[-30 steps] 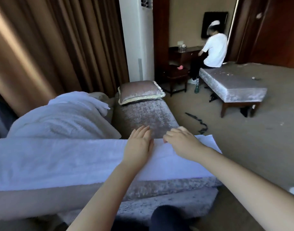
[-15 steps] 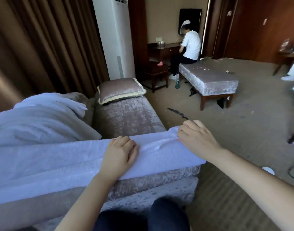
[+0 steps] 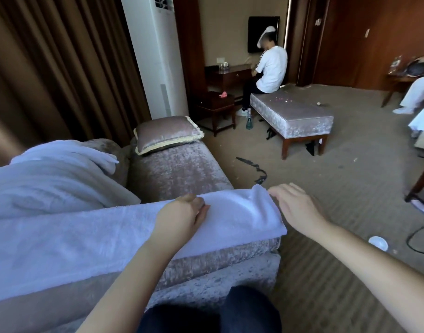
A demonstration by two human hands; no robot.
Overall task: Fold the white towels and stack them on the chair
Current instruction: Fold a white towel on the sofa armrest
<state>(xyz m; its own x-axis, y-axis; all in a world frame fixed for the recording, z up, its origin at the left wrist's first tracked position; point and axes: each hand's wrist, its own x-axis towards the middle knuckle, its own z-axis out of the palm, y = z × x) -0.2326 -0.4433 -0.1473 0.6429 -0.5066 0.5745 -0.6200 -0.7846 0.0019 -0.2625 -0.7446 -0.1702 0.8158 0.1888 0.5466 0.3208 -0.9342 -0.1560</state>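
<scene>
A long white towel (image 3: 90,236) lies as a folded strip across the near end of the velvet chair (image 3: 182,169). My left hand (image 3: 179,217) rests on the strip's far edge, fingers curled over it. At the towel's right end, my right hand (image 3: 297,207) has its fingers out straight, the tips touching the raised corner. A heap of loose white towels (image 3: 50,179) sits on the chair's left side.
A velvet pillow (image 3: 165,133) lies at the chair's far end, by brown curtains and a tall white air conditioner (image 3: 155,56). A person (image 3: 271,66) sits on a bench (image 3: 292,116) beyond. A black strap (image 3: 254,167), a white lid (image 3: 378,243) and a cable lie on the carpet.
My right hand has slid from the middle to the towel's right end, where the corner now stands up. My left hand's flat fingers have curled on the far edge. The view turned right.
</scene>
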